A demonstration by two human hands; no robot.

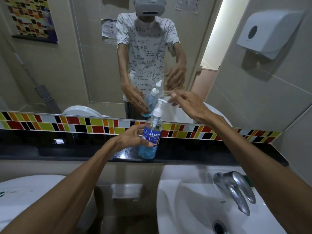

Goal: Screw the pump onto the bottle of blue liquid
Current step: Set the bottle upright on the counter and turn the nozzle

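Observation:
A clear bottle (151,141) with a blue label and blue liquid in its lower part stands tilted on the black stone ledge (194,152). My left hand (130,137) is wrapped around its body from the left. The white pump (157,109) sits on the bottle's neck with its nozzle pointing right. My right hand (187,103) hovers just to the right of the pump head, fingers spread, fingertips close to the nozzle tip and holding nothing.
A white sink (185,200) with a chrome tap (234,188) lies below the ledge on the right, a toilet cistern (25,196) at lower left. A mirror (84,65) covers the wall behind, with a band of coloured tiles (84,124) under it. A paper dispenser (268,32) hangs at upper right.

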